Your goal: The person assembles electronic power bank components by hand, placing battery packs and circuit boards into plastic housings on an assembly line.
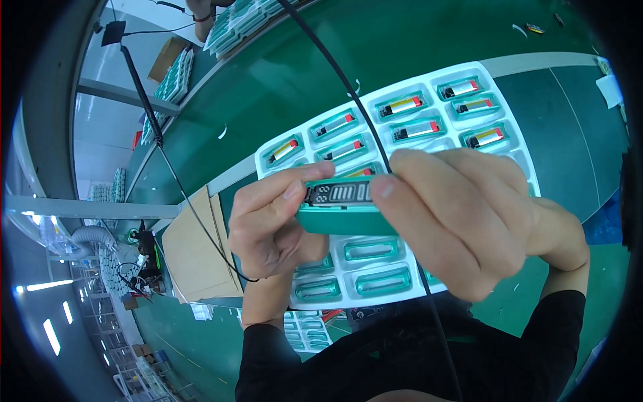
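Between my two hands is a green plastic case (345, 222), held above the tray. A black display strip (340, 193) with pale segment marks lies along its open upper side. My left hand (268, 228) pinches the case's left end, fingertips at the strip. My right hand (462, 214) grips the right end, its thumb or a fingertip over that end of the strip. Below is a white tray (339, 271) of green shells in separate compartments. Shells in the far part hold small battery cells (462, 88) with red ends; the nearer visible shells hold none. My hands hide the middle.
A black cable (341, 77) hangs across the view, passing by my right fingers. Brown cardboard (201, 248) lies left of the tray. Stacked trays (238, 27) and another person's hand (203, 12) are at the far left. Small loose parts (534, 29) lie at the far right.
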Demonstrator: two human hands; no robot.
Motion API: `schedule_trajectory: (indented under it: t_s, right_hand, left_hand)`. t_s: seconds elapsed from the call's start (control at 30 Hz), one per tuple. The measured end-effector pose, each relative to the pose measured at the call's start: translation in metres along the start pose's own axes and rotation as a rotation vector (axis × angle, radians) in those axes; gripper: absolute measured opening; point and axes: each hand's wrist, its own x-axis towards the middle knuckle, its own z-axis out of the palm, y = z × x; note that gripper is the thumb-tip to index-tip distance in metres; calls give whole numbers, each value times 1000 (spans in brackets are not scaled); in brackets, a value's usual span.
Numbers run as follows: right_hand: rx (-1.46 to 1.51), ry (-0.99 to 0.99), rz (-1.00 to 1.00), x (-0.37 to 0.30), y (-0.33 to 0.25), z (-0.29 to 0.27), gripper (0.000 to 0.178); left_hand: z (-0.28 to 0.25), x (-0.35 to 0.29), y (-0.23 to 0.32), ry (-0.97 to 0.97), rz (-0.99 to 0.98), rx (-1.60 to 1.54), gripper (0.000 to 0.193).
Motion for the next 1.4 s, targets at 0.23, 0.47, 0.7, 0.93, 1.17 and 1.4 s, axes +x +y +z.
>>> schedule_trajectory:
  t_s: [0.23, 0.47, 0.7, 0.93, 1.17, 1.4]
  right_hand:
    - [137, -239, 206, 3, 22, 10, 41]
    - [66, -118, 180, 4, 14, 6, 12]
    - [105, -447, 909, -47, 55, -78, 17]
    - [116, -786, 829, -100, 55, -105, 13]
    - [263, -721, 796, -103, 64, -82, 15]
    - [-414, -347, 888, -179, 222, -67, 18]
  left_hand:
    - [2, -3, -17, 101, -236, 81, 37]
    - [13, 0, -12, 147, -354, -40, 44]
    - [-9, 13, -9, -53, -275, 74, 42]
    - [-37, 24, -17, 13, -348, 77, 29]
    - [-48, 34, -2, -199, -299, 342, 24]
    - [-47, 28, 17, -411, -372, 231, 24]
